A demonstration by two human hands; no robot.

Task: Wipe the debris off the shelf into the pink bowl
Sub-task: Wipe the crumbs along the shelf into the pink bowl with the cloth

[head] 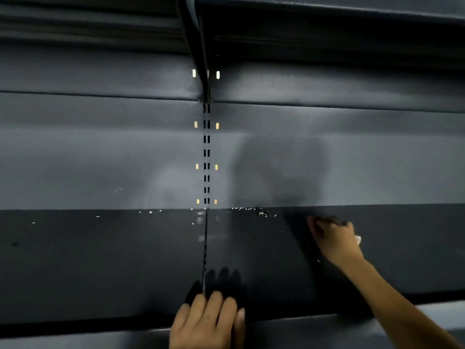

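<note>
Dark metal shelving fills the view: a flat shelf (100, 260) below, a grey back panel (100, 159) behind it, and another shelf (327, 21) overhead. A slotted upright (206, 157) runs down the middle of the back panel, and a thin seam (205, 248) carries on from it across the lower shelf toward the front edge.

Debris (261, 212) lies as pale flecks along the back edge of the shelf, thickest just right of the seam, with a looser scatter of flecks (150, 212) along the back edge on the left and a few stray bits further out on that side.

Right hand (334, 239) reaches deep over the shelf, near the back edge and to the right of the thick patch. Its fingers (318, 222) are curled together and pressed down toward the shelf; something pale (357, 239) shows at the far side of the hand, too blurred to name, and whether the fingers grip it cannot be told.

Left hand (207, 321) rests at the front edge, right at the seam, palm down. Its fingers (214, 302) lie close together, flat on the shelf, with their shadow just ahead of them.

No pink bowl shows anywhere in view
</note>
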